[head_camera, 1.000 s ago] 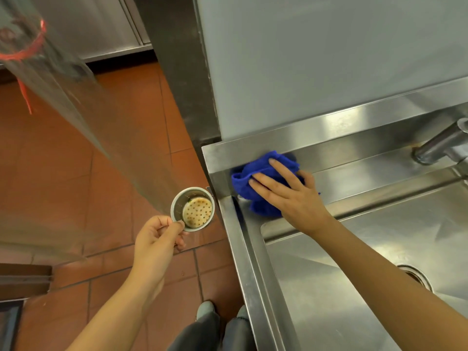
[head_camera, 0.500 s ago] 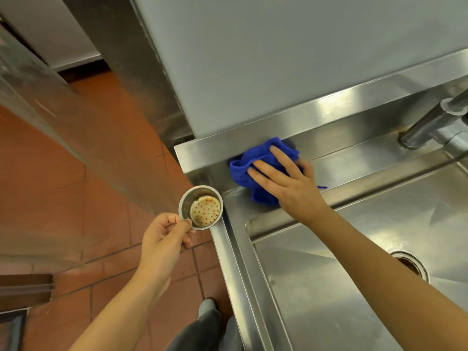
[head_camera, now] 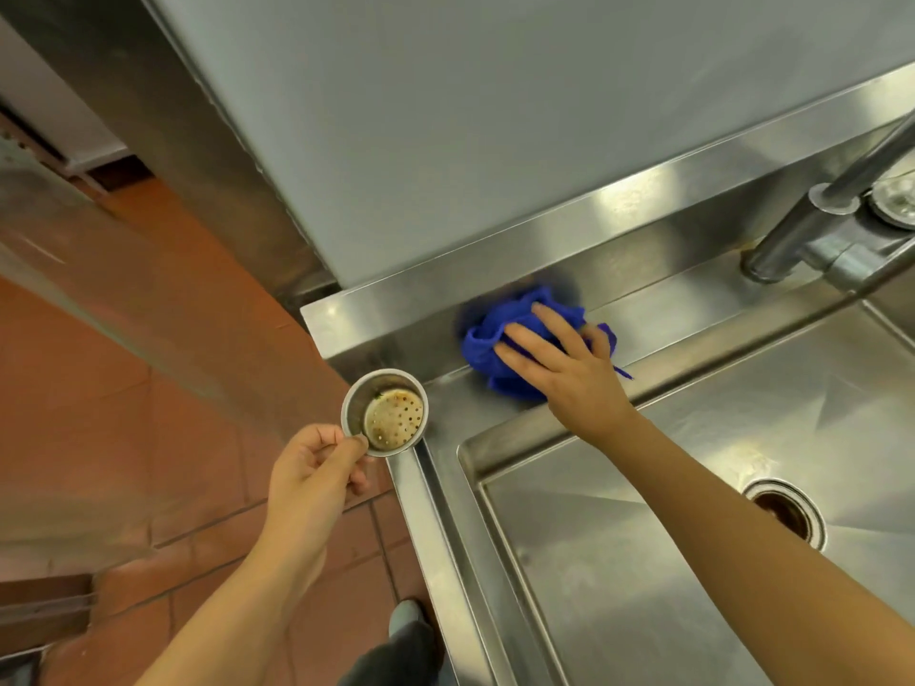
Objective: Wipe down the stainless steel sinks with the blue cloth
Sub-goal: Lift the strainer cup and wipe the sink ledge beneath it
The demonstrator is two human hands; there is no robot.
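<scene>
A crumpled blue cloth point(head_camera: 487, 346) lies on the back ledge of the stainless steel sink point(head_camera: 619, 537), near its left corner. My right hand point(head_camera: 564, 363) presses flat on the cloth with straight, spread fingers. My left hand point(head_camera: 312, 472) pinches the rim of a small round metal drain strainer point(head_camera: 385, 413) and holds it just off the sink's left edge, over the floor. The basin's open drain hole point(head_camera: 785, 512) shows at the right.
A steel faucet point(head_camera: 812, 225) rises from the ledge at the right. A grey wall panel point(head_camera: 495, 116) stands behind the sink. Red floor tiles point(head_camera: 124, 413) lie to the left. My shoe point(head_camera: 406, 618) shows by the sink's front.
My right hand has slid the cloth to the right along the back ledge, away from the left corner. My left hand still holds the strainer beside the sink.
</scene>
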